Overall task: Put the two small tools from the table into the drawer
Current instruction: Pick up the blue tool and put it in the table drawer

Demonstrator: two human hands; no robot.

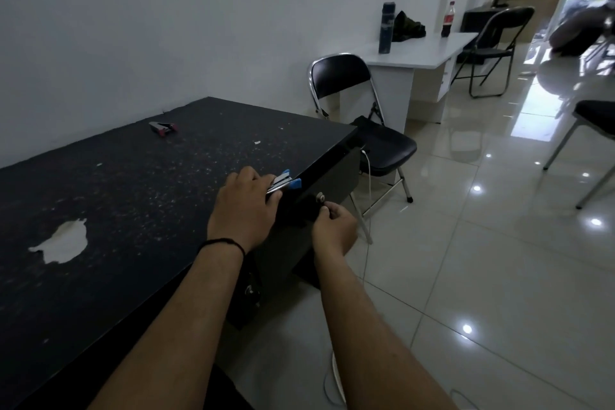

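Fingers of our left hand (244, 206) are gripping the blue stapler (284, 181) while our right hand (334, 226) is pinching the drawer (319, 190) handle, with the pink stapler (163, 127) lying on the tabletop (133, 183).

The small blue-and-silver metal tool (283, 181), likely a stapler, sits tilted at the near-right edge of the black speckled table (133, 183). The small pink-and-silver tool (163, 128) lies flat near that table's far edge. The dark drawer front (312, 196) under the table's right end looks closed.
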